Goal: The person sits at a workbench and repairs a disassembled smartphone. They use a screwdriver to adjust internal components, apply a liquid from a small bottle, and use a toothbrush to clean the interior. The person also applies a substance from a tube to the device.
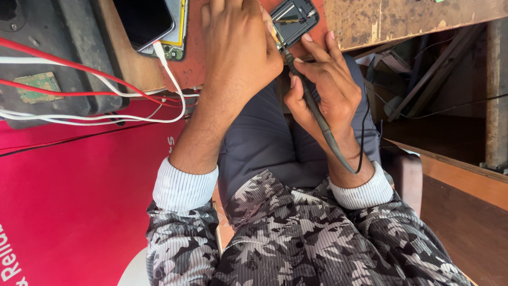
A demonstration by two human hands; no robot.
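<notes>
Right hand (pixel 323 87) pinching soldering iron (pixel 317 114) pen-style, left hand (pixel 238 47) pressed on opened phone (pixel 293 20)

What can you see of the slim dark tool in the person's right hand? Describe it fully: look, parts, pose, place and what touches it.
The tool is a slender, dark grey, pen-like rod, probably a soldering iron. The right hand grips it like a pencil. Its tip points up towards the small dark device on the brown bench edge, where the left hand rests. A thin black cable leaves its rear end near the wrist. The tip itself is too small to make out.
</notes>
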